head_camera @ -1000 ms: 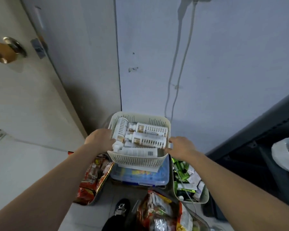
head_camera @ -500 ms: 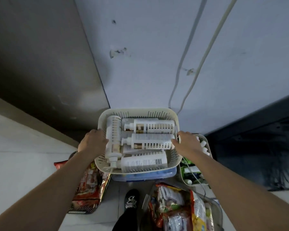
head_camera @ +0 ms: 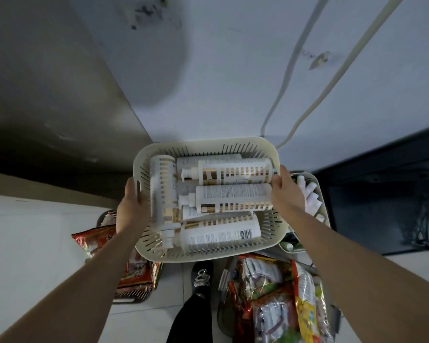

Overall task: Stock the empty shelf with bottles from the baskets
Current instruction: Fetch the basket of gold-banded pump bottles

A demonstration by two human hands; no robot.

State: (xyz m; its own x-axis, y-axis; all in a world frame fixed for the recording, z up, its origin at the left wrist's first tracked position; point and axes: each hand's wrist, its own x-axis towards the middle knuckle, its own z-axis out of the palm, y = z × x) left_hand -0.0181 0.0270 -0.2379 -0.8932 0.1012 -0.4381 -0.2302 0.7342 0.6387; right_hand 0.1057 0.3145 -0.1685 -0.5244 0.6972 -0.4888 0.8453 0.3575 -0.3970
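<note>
I've raised the basket (head_camera: 203, 254) of bottles (head_camera: 233, 196) higher, left hand (head_camera: 130, 209) and right hand (head_camera: 287, 196) gripping its side rims, fingers curled.

pale wall (head_camera: 233, 70), hanging cables (head_camera: 290, 70), tiled floor (head_camera: 22, 243)

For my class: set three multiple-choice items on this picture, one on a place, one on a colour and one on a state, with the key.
1. Where do the hands grip the basket?
A. one at each end
B. both on the near rim
C. both on the far rim

2. What colour is the held basket?
A. blue
B. cream
C. red

3. How are the bottles in it?
A. standing upright
B. spilled on the floor
C. lying on their sides

Key:
1 A: the left hand and right hand grip opposite ends.
2 B: its rim and slotted walls are cream.
3 C: the bottles lie flat, pumps pointing sideways.
</note>
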